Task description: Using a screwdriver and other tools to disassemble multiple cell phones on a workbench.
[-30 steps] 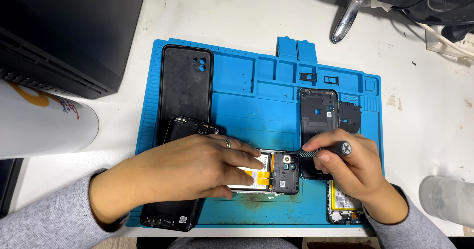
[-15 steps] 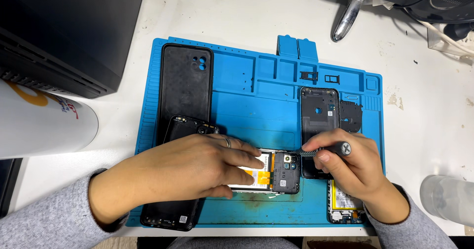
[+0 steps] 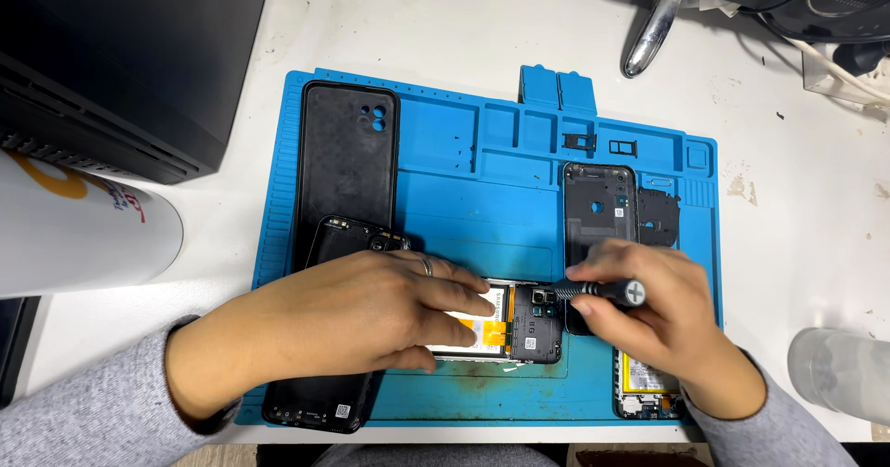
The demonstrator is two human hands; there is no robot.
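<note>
1. The white bench [image 3: 482, 22] carries a blue silicone repair mat [image 3: 482, 208] across the centre of the frame.
2. A black plastic phone back cover [image 3: 348, 166] lies flat at the mat's upper left; a second black phone frame [image 3: 600, 203] lies right of centre.
3. The left hand [image 3: 352, 323], fingers spread flat, presses down on the opened phone with white battery and orange ribbon [image 3: 505, 333] at lower centre, just as half a second ago.
4. The right hand [image 3: 663, 323] pinches a black-handled screwdriver [image 3: 603, 291], its tip at the phone's dark camera end. Nothing has shifted, so the same spot is probably being worked.
</note>
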